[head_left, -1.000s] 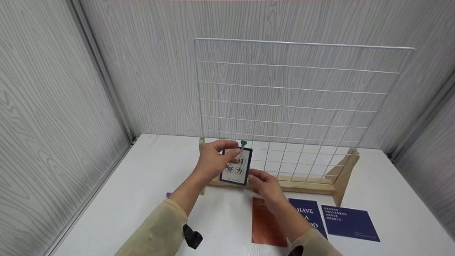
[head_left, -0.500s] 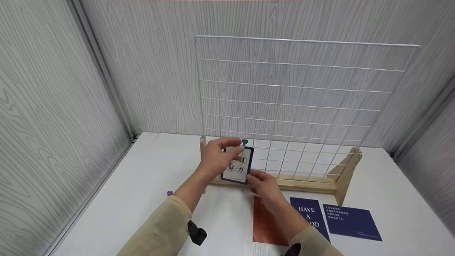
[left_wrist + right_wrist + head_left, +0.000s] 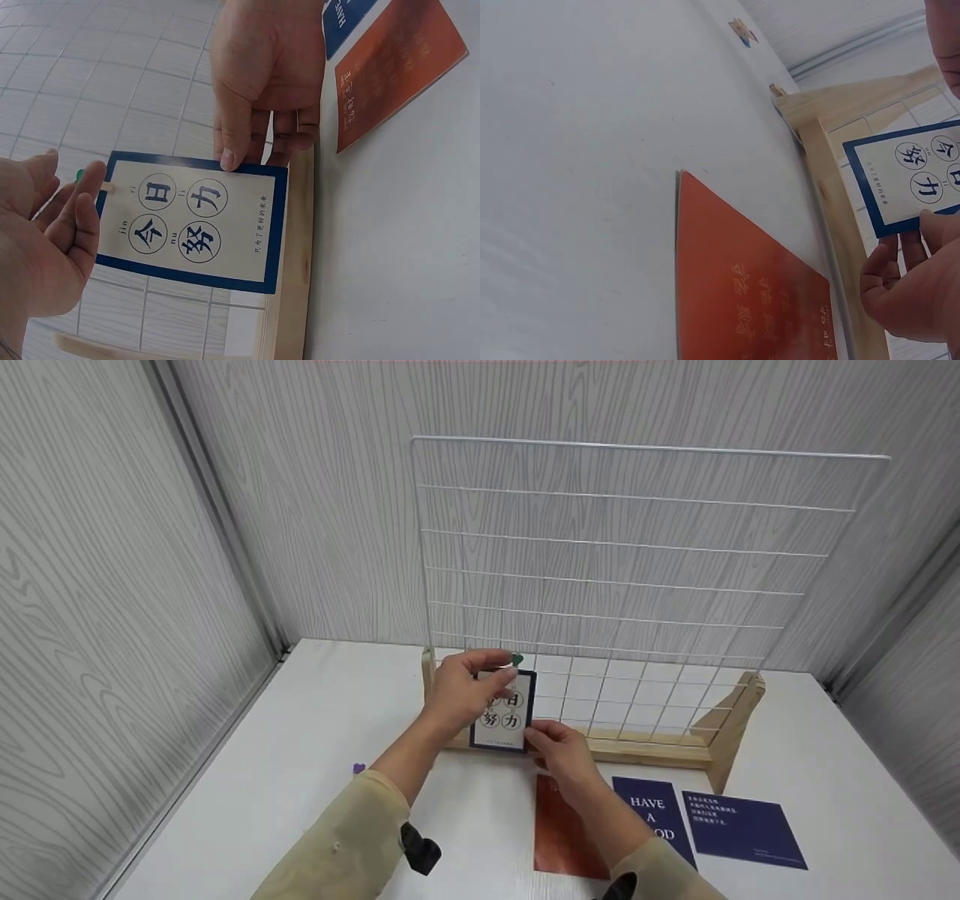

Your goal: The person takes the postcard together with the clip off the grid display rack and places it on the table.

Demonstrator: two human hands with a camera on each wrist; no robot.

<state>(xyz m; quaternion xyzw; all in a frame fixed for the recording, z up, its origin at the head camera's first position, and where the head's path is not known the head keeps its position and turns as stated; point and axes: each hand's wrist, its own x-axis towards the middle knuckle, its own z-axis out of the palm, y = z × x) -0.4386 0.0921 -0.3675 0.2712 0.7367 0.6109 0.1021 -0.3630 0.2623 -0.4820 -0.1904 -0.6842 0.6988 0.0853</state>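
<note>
A cream card with a dark blue border (image 3: pixel 501 733) and Chinese characters stands upright against the lower left of the white wire grid (image 3: pixel 600 622). My left hand (image 3: pixel 461 694) pinches a small wooden clip with a green heart (image 3: pixel 517 659) at the card's top edge; its fingers cover the card's upper left corner. Lower down, my right hand (image 3: pixel 564 751) pinches the card's right edge between thumb and fingers. The left wrist view shows the clip's wooden end (image 3: pixel 107 187) overlapping the card's top edge.
The grid stands in a wooden base (image 3: pixel 645 752). On the white table in front lie an orange card (image 3: pixel 559 840), a blue "HAVE A" card (image 3: pixel 649 802) and a wider blue card (image 3: pixel 742 829). A purple heart clip (image 3: pixel 359 769) lies left, partly behind the left forearm.
The card has turned slightly from a tilt to nearly straight and shifted a little right. My left hand has moved slightly right with the clip; my right hand keeps its grip on the edge.
</note>
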